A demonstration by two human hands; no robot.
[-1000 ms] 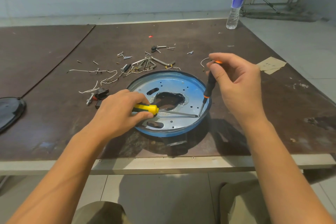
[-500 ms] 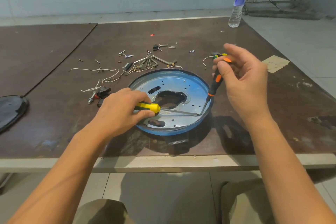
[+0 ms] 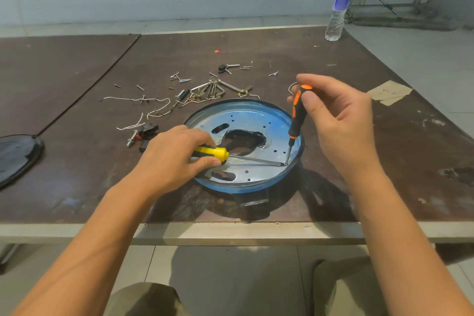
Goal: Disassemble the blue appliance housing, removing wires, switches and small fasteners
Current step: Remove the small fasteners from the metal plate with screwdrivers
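1. Lid (image 3: 18,156), black and glossy, lies at the far left edge of the table (image 3: 256,46), partly out of view.
2. Loose white wires (image 3: 143,110) trail across the tabletop left of centre. A black switch (image 3: 147,131) lies just in front of them, near the person's left knuckles.
3. The left hand (image 3: 174,159) has its fingers and thumb curled tightly round the handle of the yellow screwdriver (image 3: 213,154). The shaft runs nearly flat to the right across the plate, and its tip reaches the inside of the right rim.
4. The blue housing (image 3: 243,115), a round shallow pan, sits on the table near the front edge, between the two hands. Its plate has a ragged hole in the middle, two oval slots and many small holes.
5. Behind the pan lie a bunch of hex keys (image 3: 213,90) and scattered screws (image 3: 179,78).
6. The right hand (image 3: 341,123) pinches the top of the orange-and-black screwdriver (image 3: 297,115) between thumb and fingertips, with the other fingers loosely bent. The tool stands steeply, leaning a little, point down inside the right rim. There it meets the tip of the yellow one.
7. A paper scrap (image 3: 389,91) lies right of that hand, and a water bottle (image 3: 338,7) stands upright at the far right corner.
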